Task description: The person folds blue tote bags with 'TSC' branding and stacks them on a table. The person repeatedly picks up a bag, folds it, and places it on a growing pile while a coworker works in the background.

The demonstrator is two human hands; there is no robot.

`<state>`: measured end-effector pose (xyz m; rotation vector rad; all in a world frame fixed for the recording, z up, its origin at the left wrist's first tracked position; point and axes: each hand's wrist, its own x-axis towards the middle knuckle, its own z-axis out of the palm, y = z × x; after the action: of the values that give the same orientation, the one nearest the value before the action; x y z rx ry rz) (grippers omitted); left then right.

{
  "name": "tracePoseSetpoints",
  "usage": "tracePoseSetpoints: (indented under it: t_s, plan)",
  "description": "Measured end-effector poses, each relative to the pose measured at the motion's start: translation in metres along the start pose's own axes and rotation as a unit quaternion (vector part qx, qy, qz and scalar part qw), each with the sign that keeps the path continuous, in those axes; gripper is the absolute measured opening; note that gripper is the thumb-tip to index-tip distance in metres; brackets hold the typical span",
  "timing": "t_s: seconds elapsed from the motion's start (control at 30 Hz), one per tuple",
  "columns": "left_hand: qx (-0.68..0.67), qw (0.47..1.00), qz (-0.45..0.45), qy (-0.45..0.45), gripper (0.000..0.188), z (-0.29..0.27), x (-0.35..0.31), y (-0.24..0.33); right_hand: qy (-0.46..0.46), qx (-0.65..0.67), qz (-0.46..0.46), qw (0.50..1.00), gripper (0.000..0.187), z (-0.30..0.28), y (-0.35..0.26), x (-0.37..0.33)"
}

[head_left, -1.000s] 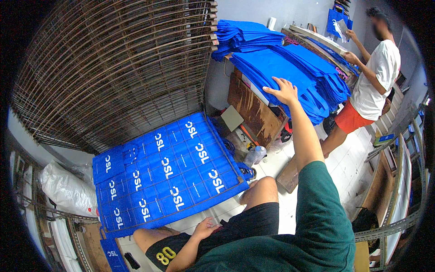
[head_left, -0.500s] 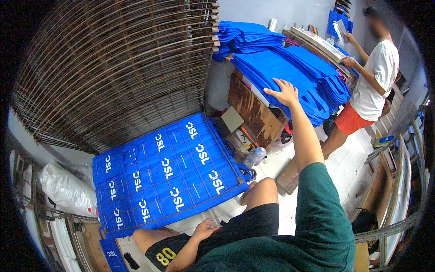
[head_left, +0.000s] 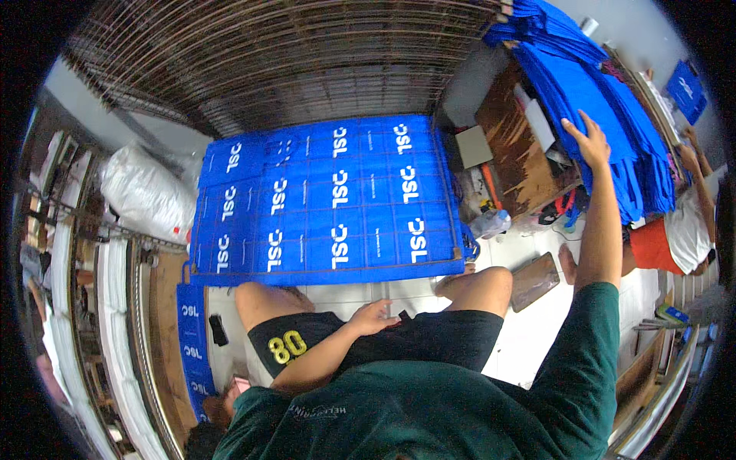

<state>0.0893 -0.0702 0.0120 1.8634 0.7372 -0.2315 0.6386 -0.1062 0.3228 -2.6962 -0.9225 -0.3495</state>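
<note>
White tiles lie below. Right hand splays, unclenched, by blue fabric; whether left hand grips anything, I cannot tell.

Grainy fisheye, curved edges
Floor glares right of the left hand; rack beyond is dim.

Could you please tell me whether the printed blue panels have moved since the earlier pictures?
No: the view has turned, but the printed blue panels show no visible shift, still lying along the lower edge of the wire rack.
</note>
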Motion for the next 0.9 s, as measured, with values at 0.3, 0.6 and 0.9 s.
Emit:
tracePoseSetpoints:
  t_s: [0.3, 0.6, 0.9]
  plan:
    - [0.004, 1.000, -0.010, 0.015, 0.068, -0.001, -0.002, -0.004, 0.005, 0.006, 0.003, 1.000, 0.086, 0.014, 0.006, 0.010]
    - [0.013, 1.000, 0.007, 0.007, 0.066, -0.002, -0.003, 0.001, -0.007, 0.016, -0.012, 1.000, 0.089, 0.016, 0.016, 0.016]
    - [-0.006, 1.000, -0.006, -0.003, 0.066, -0.002, -0.002, 0.003, -0.006, 0.000, -0.009, 1.000, 0.087, 0.017, 0.017, 0.019]
